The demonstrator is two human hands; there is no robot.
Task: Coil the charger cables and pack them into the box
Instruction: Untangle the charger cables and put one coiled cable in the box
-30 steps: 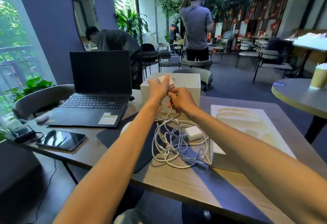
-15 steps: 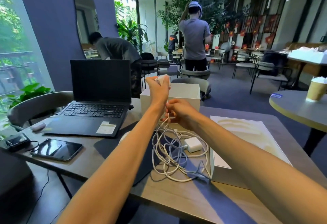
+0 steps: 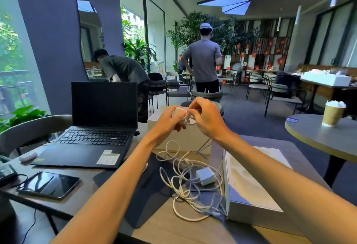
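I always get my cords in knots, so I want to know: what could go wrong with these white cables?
The left hand grips a white adapter and the right hand pinches a cable that drops into a tangled heap; pulling may tighten knots. A second adapter lies among those loops and could get dragged. The heap sits near the table edge, so a loop might slip off.

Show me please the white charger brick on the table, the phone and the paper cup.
white charger brick (image 3: 205, 176), head view, its top face.
phone (image 3: 48, 185), head view, middle of its dark screen.
paper cup (image 3: 332, 115), head view, its brown wall.
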